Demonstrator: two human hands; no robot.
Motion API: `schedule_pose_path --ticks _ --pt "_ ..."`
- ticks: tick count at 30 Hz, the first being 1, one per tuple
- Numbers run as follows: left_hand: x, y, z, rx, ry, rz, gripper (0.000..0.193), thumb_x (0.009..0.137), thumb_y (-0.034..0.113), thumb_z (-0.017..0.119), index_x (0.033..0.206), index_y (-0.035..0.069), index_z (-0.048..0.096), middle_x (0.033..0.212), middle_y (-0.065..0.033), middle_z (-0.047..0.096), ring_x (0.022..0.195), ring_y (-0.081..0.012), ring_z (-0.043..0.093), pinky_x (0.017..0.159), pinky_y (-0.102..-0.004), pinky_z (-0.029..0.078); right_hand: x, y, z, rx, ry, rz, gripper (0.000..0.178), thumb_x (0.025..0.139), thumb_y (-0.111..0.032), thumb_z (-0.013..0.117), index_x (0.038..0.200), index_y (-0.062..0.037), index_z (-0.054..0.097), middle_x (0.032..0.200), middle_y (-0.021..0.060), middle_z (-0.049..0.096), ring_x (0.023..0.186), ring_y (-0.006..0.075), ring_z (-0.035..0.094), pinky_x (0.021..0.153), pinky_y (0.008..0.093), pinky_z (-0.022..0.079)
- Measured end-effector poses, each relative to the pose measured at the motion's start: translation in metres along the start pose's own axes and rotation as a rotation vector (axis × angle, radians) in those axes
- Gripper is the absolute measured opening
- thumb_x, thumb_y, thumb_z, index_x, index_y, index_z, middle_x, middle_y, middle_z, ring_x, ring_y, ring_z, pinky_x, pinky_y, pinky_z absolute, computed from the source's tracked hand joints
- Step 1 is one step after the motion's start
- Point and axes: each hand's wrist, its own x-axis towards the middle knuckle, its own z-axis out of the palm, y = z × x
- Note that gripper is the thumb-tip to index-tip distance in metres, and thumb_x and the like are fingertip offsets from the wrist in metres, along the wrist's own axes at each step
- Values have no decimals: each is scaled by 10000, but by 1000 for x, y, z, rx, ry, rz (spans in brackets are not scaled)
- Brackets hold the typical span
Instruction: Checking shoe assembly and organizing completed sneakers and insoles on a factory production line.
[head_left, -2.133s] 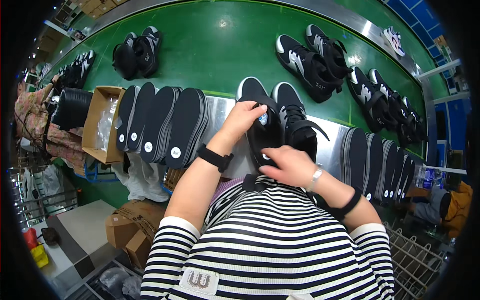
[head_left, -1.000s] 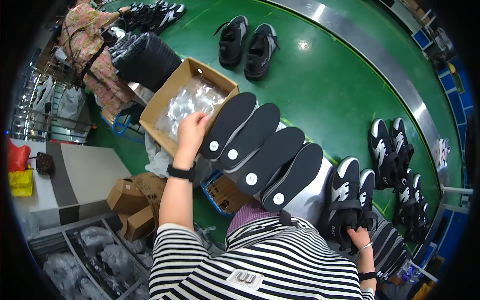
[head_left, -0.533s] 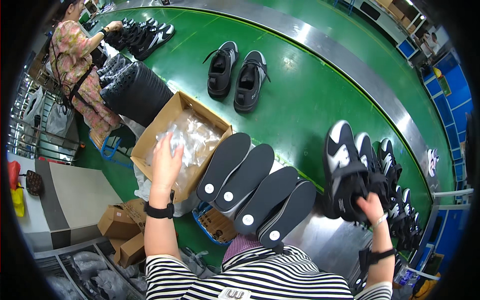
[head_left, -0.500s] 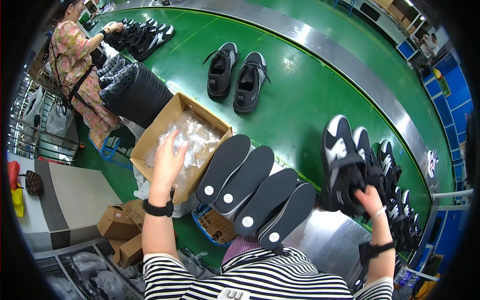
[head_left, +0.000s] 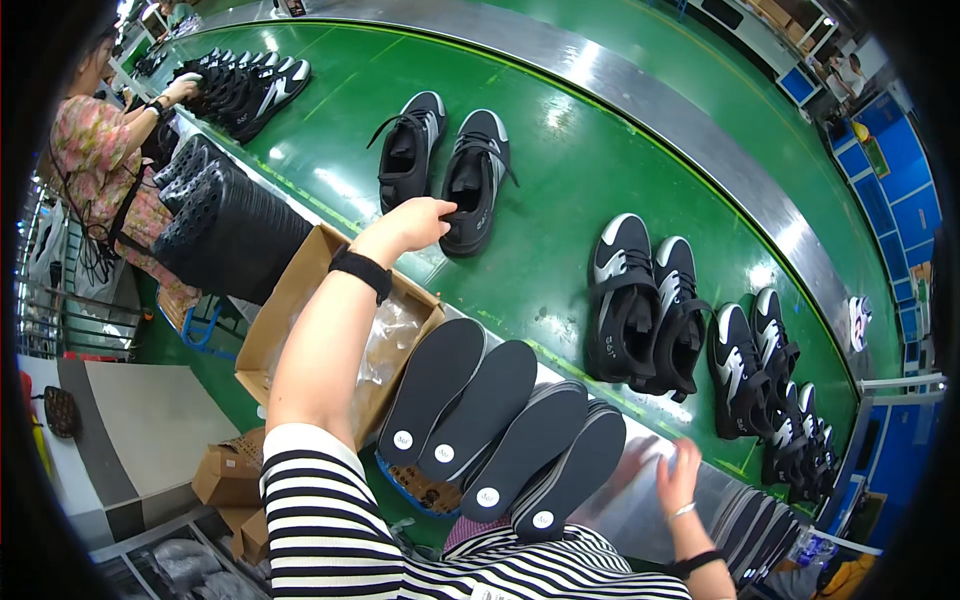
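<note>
My left hand (head_left: 415,222) reaches out over the cardboard box (head_left: 282,318) to a pair of black shoes (head_left: 447,168) on the green conveyor (head_left: 560,200). Its bent fingers meet the heel of the right shoe of that pair; what they hold is hidden. My right hand (head_left: 678,477) hovers low with spread fingers and nothing in it, above the steel table edge (head_left: 640,500). A black and white pair of shoes (head_left: 645,305) stands on the belt beyond it. Several black insoles (head_left: 500,420) lie fanned out between my arms.
More black and white shoes (head_left: 775,390) line the belt at the right. A person in a floral top (head_left: 95,150) handles shoes at the far left, beside stacked black soles (head_left: 225,225). Small cartons (head_left: 228,475) sit on the floor at lower left.
My left hand left the cardboard box and stretched to the black pair on the belt. My right hand set the black and white pair on the belt and drew back, empty.
</note>
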Motion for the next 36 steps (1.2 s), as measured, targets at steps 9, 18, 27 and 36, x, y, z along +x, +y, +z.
schedule_pose_path --ticks 9,18,27,36 --pt "-15 27 17 281 -91 61 293 754 92 536 1038 21 554 946 -180 576 888 -322 547 768 -372 437 -89 33 23 -235 -563 219 836 731 -468 482 1285 61 147 1337 309 19 1244 450 -32 960 559 -35" --pt "-13 72 -2 428 263 288 317 732 143 579 1022 17 548 986 -164 558 931 -304 517 807 -360 416 -80 33 33 -212 -487 153 801 743 -486 485 1311 -27 154 1347 278 30 1245 443 -27 941 593 -5" --pt "-32 202 61 102 -338 621 332 764 129 549 1078 27 507 1010 -168 551 895 -311 532 789 -357 419 -85 34 31 -161 -503 195 803 736 -512 478 1321 -60 164 1361 250 25 1255 417 -31 947 575 -33" --pt "-98 258 81 -330 -253 308 268 778 96 549 1032 14 536 909 -121 583 815 -197 557 694 -275 434 -61 43 -24 -66 -379 -25 612 711 -355 575 1208 -64 369 1275 243 269 1179 396 254 924 523 214"
